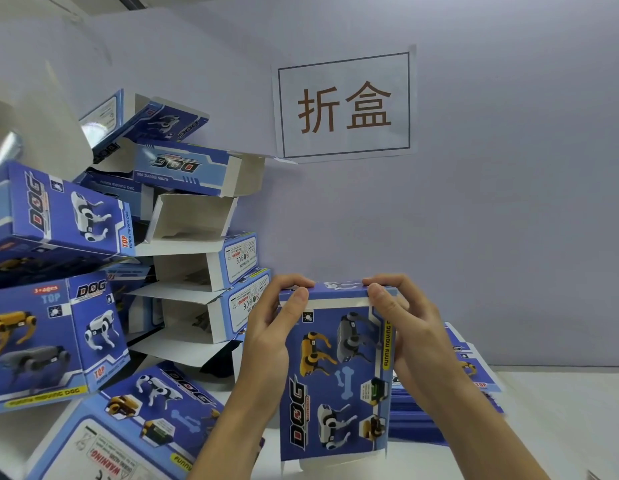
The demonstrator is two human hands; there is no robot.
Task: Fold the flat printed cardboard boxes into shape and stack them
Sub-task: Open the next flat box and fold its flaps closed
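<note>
Both hands held one blue printed box [335,368] upright in front of the wall [509,220], just above the white table [560,427]. The left hand [270,327] gripped its left edge, thumb lying across the front near the upper corner and fingers curled over the top; how far those fingers reached behind could not be seen. The right hand [401,323] gripped the right edge the same way, thumb pressed on the white strip under the folded top flap [339,289], fingertips hooked over the flap. The box's back face was hidden, and its bottom flaps [335,460] hung open as pale tabs close to the lower border of the view. Behind the right forearm lay a stack of flat boxes [419,420], mostly covered by the arm and the held box, so its count could not be told. To the left rose a leaning pile of folded boxes [197,258], several with open ends showing white insides; the pile ran off the left edge, and a blurred pale shape [38,133] at the upper left covered part of it and could not be identified. One more box [128,427] lay tilted in the lower left, cut off by the frame. A paper sign [344,105] with two printed characters was fixed to the wall above the hands.
</note>
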